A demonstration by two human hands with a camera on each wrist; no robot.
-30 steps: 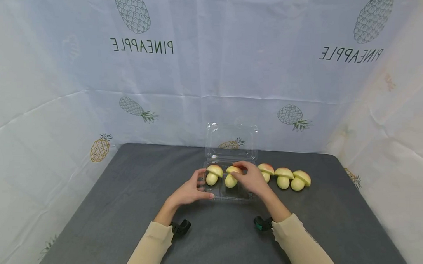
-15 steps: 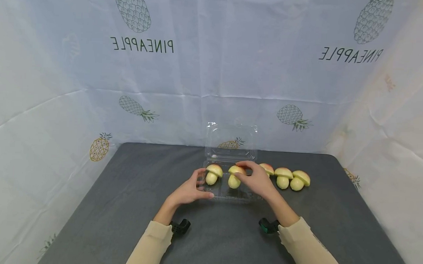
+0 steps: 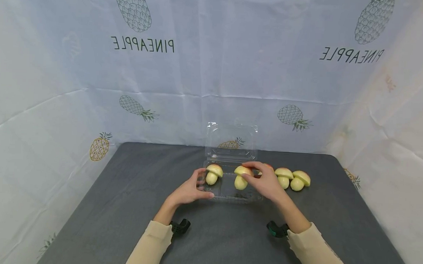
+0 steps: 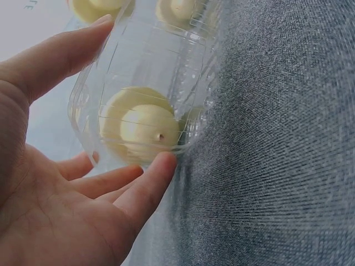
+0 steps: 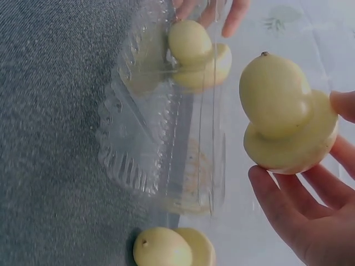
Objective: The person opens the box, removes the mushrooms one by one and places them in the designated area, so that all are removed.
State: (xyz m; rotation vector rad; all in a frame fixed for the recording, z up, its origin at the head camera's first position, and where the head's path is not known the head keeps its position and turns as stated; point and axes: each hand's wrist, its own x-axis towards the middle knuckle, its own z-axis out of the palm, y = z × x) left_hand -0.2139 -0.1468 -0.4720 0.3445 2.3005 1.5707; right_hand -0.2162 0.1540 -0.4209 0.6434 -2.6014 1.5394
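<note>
A clear plastic clamshell container (image 3: 227,193) lies on the dark table with its lid (image 3: 216,138) standing up at the back. My left hand (image 3: 188,189) grips its left side, thumb on the front rim and fingers along the side wall. One yellow mushroom-shaped piece (image 3: 211,178) with a reddish cap sits inside at the left, near those fingers; the left wrist view shows it through the wall. My right hand (image 3: 265,183) pinches a second mushroom-shaped piece (image 5: 277,102) by its cap, above the container's right half. Its stem points toward me.
To the right of the container stand more mushroom-shaped pieces, two in plain sight, a middle one (image 3: 283,177) and a right one (image 3: 300,181). Another is mostly hidden behind my right hand. A white pineapple-print cloth (image 3: 213,70) hangs behind the table.
My right hand has moved to the right with the mushroom-shaped piece, across the container. My left hand keeps its place on the container's left side.
</note>
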